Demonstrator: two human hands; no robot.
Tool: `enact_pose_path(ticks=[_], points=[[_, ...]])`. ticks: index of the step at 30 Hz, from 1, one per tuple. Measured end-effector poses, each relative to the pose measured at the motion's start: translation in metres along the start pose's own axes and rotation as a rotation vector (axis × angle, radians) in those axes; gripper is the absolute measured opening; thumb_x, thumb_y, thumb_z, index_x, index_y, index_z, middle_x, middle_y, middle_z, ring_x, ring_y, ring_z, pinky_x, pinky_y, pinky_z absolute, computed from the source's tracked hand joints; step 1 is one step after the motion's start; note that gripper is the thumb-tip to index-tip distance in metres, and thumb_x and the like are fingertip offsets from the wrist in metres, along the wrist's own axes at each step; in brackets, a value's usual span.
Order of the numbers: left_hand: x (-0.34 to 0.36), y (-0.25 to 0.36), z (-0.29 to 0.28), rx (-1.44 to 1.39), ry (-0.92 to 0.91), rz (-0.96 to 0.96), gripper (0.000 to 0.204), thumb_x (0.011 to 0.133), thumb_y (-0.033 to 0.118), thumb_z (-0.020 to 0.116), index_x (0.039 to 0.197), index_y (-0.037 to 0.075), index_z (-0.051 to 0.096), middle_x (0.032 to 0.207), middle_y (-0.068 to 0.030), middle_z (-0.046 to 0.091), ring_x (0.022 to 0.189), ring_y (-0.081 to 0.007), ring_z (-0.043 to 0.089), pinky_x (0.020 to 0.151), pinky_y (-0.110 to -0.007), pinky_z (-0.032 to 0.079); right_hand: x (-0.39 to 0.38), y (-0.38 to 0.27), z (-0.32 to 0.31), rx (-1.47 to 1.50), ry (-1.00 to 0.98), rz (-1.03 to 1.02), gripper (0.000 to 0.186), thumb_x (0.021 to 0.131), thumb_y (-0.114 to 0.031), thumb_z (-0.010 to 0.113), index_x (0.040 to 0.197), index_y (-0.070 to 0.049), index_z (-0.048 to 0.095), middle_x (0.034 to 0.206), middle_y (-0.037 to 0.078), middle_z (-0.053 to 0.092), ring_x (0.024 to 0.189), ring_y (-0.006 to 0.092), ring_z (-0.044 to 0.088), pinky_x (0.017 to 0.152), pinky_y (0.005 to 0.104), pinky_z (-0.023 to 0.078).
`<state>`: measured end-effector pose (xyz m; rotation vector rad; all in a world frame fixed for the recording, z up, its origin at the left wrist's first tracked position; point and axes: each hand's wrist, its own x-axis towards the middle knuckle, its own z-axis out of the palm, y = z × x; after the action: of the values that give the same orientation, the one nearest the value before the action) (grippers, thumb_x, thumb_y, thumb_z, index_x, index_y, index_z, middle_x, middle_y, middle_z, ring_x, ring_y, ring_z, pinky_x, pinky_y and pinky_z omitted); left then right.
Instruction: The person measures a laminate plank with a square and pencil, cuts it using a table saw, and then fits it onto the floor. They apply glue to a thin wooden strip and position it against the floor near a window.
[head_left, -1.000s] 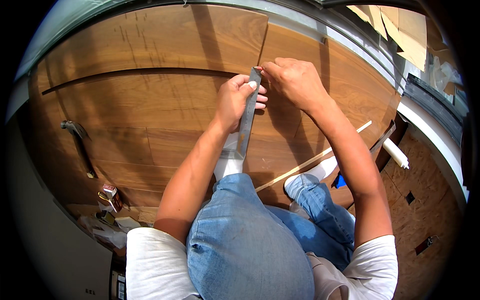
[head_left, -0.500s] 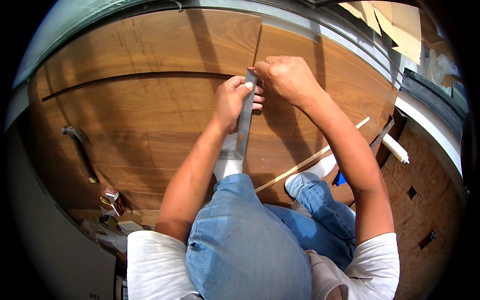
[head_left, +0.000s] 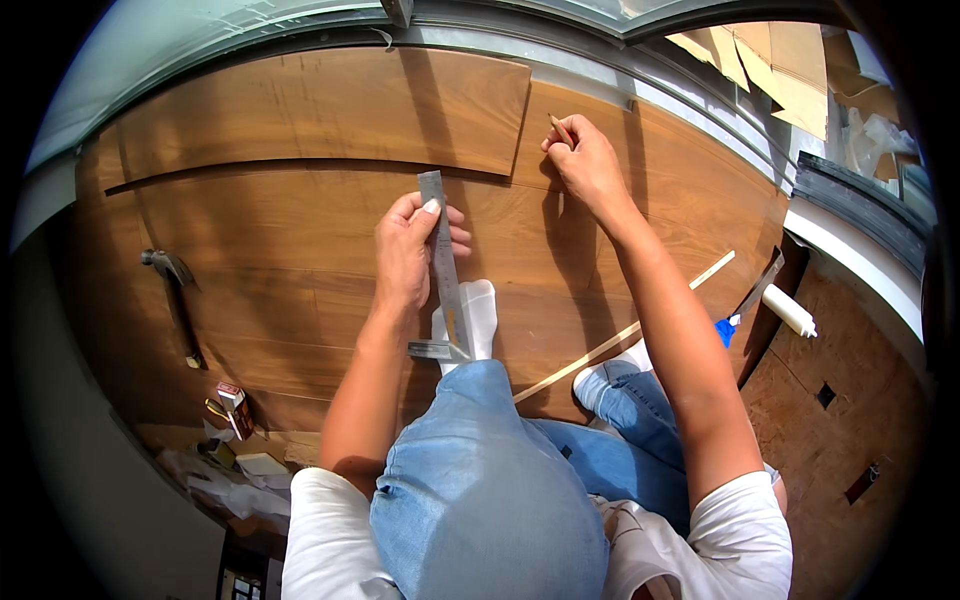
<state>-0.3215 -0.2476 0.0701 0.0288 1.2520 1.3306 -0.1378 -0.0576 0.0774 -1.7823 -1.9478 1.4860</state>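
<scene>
My left hand (head_left: 408,245) grips a metal try square (head_left: 443,255) by its blade, thumb on top and several fingers spread behind it. The square's short stock lies toward my knee. Between the fingertips of my right hand (head_left: 588,165) is a pencil (head_left: 561,131), its end pointing up and away from me. A loose wooden floor plank (head_left: 320,110) lies over the laid wood floor (head_left: 240,225); its right end is just left of my right hand. The blade's far tip is close to the plank's near edge.
A hammer (head_left: 174,305) lies at left, with a small box (head_left: 236,410) nearer me. A thin wood strip (head_left: 620,335) runs beneath my right forearm. At right are a handsaw (head_left: 762,280), a white bottle (head_left: 790,310) and bare subfloor (head_left: 830,440). A door track (head_left: 690,105) borders the far side.
My left hand has drawn the try square back and left, off the plank's right end. My right hand has moved away to the right with the pencil, which now shows clearly.
</scene>
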Motion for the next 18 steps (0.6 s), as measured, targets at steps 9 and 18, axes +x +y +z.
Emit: enact_pose_path(ticks=[9, 18], points=[[0.019, 0.097, -0.141, -0.116, 0.370, 0.234, 0.012, 0.105, 0.010, 0.052, 0.109, 0.000, 0.056, 0.091, -0.0140, 0.067, 0.066, -0.0163, 0.060, 0.055, -0.028, 0.048, 0.039, -0.008, 0.050, 0.000, 0.147, 0.139, 0.033, 0.084, -0.030, 0.066, 0.081, 0.003, 0.065, 0.076, 0.017, 0.068, 0.075, 0.0287, 0.067, 0.074, 0.0421, 0.050], [0.046, 0.162, -0.209, -0.107, 0.597, 0.227, 0.033, 0.091, 0.020, 0.078, 0.109, 0.001, 0.059, 0.091, -0.0144, 0.070, 0.057, -0.0099, 0.051, 0.042, -0.021, 0.038, 0.008, -0.035, 0.041, 0.483, 0.030, 0.239, 0.038, 0.089, -0.037, 0.076, 0.068, -0.012, 0.056, 0.060, -0.005, 0.049, 0.045, 0.0060, 0.037, 0.043, 0.0272, 0.027]])
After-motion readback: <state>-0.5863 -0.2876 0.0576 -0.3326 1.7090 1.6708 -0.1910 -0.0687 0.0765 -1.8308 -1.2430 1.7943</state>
